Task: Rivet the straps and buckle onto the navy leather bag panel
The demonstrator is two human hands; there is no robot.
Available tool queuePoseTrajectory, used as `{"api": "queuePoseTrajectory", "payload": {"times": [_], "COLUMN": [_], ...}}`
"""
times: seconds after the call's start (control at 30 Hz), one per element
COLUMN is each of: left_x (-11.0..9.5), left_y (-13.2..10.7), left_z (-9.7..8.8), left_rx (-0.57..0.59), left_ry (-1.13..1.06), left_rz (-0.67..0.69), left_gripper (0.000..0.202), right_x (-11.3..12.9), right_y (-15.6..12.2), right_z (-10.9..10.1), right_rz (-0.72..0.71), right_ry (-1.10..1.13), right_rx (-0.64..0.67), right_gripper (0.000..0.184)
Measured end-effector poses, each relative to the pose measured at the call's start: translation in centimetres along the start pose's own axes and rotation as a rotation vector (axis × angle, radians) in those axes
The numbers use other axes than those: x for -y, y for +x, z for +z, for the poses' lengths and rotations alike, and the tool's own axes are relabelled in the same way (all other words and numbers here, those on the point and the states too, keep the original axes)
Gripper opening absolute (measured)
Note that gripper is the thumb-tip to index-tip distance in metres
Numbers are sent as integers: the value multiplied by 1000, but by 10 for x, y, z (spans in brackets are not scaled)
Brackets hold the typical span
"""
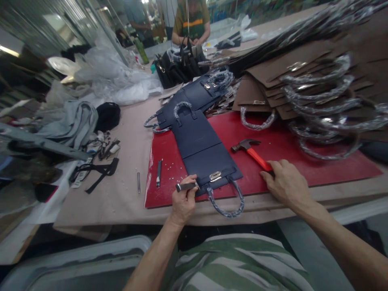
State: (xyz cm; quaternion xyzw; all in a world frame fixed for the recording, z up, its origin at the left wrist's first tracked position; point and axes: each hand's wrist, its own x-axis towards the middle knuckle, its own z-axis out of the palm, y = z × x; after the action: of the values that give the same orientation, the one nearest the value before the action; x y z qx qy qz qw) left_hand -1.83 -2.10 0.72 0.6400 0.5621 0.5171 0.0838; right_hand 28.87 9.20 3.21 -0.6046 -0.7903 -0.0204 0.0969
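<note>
A navy bag panel (200,141) lies flat across the red board (327,161), with a metal clasp (215,176) and a plastic-wrapped handle (226,212) at its near end. My left hand (184,202) is closed around a metal punch (186,186), whose tip is at the panel's near left corner. To the right, my right hand (286,182) grips the orange handle of a claw hammer (254,155); its head is just right of the panel. Left of the panel, a second flat metal tool (159,173) rests on the board among small pale bits.
A thin metal rod (138,182) lies on the table left of the board. More navy panels (194,95) are stacked behind, and brown bag panels (273,81) pile up at right. Clear plastic wrapping (112,81) heaps at back left. Another person (191,24) works across the table.
</note>
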Motion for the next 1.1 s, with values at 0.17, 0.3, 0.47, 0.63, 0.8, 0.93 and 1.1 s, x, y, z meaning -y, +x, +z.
{"api": "queuePoseTrajectory", "payload": {"times": [0.17, 0.3, 0.47, 0.63, 0.8, 0.93, 1.1], "left_x": [-1, -2, -5, -7, -9, -12, -13], "left_y": [6, 10, 14, 17, 17, 19, 20], "left_z": [-1, -2, 0, 4, 8, 10, 10], "left_rx": [51, 80, 79, 93, 84, 114, 111], "left_ry": [-9, 10, 41, 17, 2, -25, -43], "left_rz": [-14, -34, -3, -49, -94, -155, -161], "left_gripper": [12, 12, 12, 15, 19, 22, 20], "right_x": [0, -1, -3, 3, 21, 39, 72], "right_y": [4, 7, 16, 15, -3, 1, 10], "right_z": [0, -1, -8, -23, -38, -82, -134], "right_rz": [26, 41, 98, 350, 686, 394, -274], "right_ry": [25, 54, 144, 869, 1448, 1226, 770], "right_rx": [25, 59, 198, 508, 756, 557, -69], "right_gripper": [31, 31, 26, 27, 29, 48, 37]}}
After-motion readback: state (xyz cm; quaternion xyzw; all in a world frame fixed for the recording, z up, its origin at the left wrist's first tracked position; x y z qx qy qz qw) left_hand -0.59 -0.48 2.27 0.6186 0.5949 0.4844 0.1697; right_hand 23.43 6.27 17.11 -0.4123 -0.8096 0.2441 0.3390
